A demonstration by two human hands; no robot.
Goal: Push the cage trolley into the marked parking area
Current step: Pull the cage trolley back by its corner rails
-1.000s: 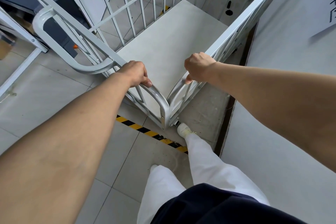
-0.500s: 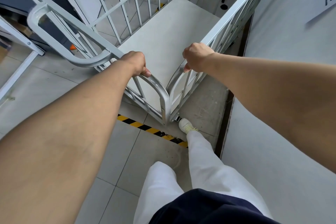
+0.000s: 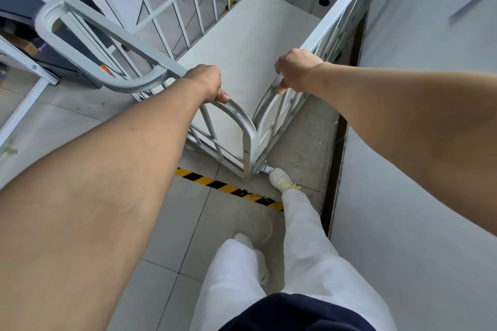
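Note:
The cage trolley [image 3: 250,43] is a silver metal frame with barred sides and a flat pale deck, seen from its near corner. My left hand [image 3: 207,83] grips the curved top rail of its left side. My right hand [image 3: 294,70] grips the top rail of its right side, just past the corner. A yellow and black striped floor line [image 3: 215,184] runs under the trolley's near corner, and most of the trolley lies beyond it. My right foot [image 3: 281,180] rests beside the corner caster.
A white wall [image 3: 419,35] stands close along the trolley's right side, with a dark gap at its base. Another white frame [image 3: 24,105] and dark equipment stand at the left. More striped tape [image 3: 231,4] shows past the far bars.
The trolley and both hands have shifted slightly forward over the striped line. My right foot has stepped up to the trolley's corner caster. Both grips stay the same.

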